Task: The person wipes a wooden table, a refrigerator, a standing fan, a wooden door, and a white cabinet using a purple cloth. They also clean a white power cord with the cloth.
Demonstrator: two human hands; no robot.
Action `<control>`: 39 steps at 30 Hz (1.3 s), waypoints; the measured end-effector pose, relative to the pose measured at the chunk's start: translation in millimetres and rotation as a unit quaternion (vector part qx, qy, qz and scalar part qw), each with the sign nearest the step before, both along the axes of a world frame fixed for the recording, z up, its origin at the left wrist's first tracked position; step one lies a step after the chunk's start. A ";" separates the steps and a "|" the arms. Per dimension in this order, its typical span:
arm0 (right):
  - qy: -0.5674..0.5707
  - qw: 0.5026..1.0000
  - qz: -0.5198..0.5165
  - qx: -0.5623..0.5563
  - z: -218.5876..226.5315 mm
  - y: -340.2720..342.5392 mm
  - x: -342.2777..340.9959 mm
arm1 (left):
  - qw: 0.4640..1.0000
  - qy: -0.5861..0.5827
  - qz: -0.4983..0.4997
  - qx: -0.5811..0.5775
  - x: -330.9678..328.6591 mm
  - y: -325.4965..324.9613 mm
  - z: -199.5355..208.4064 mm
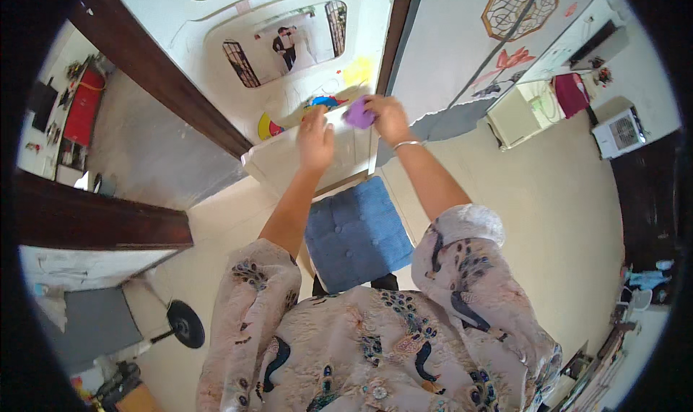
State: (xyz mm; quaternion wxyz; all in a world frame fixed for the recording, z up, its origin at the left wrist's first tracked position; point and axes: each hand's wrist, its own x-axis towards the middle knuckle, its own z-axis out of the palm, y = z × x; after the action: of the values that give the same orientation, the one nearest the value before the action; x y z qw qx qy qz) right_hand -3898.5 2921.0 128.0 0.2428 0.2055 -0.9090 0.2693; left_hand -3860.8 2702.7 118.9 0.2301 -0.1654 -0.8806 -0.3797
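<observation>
A small purple cloth (358,114) is pinched in the fingers of my right hand (390,119), at the top edge of a white cabinet (343,153). My left hand (316,143) is over the left part of the same edge, its fingers stretched out and its thumb apart, with nothing visible in it. Whether its fingertips touch the cabinet I cannot tell. Just beyond my hands, a blue and red shape (325,102) shows against the wall, and a yellow and red piece (268,126) lies to the left.
A blue cushioned stool (357,231) stands between me and the cabinet. Above it on the wall hangs a framed photo (285,45). Dark door frames (162,69) edge the left side. A white air cooler (619,134) and a cream cabinet (514,119) stand at right.
</observation>
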 end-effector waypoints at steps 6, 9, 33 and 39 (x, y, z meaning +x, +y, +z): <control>0.054 0.964 -0.021 -0.258 -12.8 31.9 -7.5 | 0.966 -0.004 0.207 -0.154 21.4 -93.2 -19.8; 0.078 0.967 -0.014 -0.244 9.7 -27.2 17.2 | 0.981 -0.028 0.155 -0.113 31.1 -125.5 -30.7; -0.145 0.988 -0.038 0.041 17.3 -41.4 10.6 | 0.993 -0.063 0.050 0.088 84.0 -32.9 35.3; -0.222 0.975 0.018 0.012 22.4 -21.3 1.0 | 0.995 -0.059 -0.038 0.065 64.1 23.0 61.8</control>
State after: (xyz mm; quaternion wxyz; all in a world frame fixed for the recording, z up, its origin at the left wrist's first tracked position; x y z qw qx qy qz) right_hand -3897.5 2899.7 150.4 0.0274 0.1594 -0.9398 0.3011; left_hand -3796.7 2725.7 180.8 0.1731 -0.1605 -0.8593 -0.4537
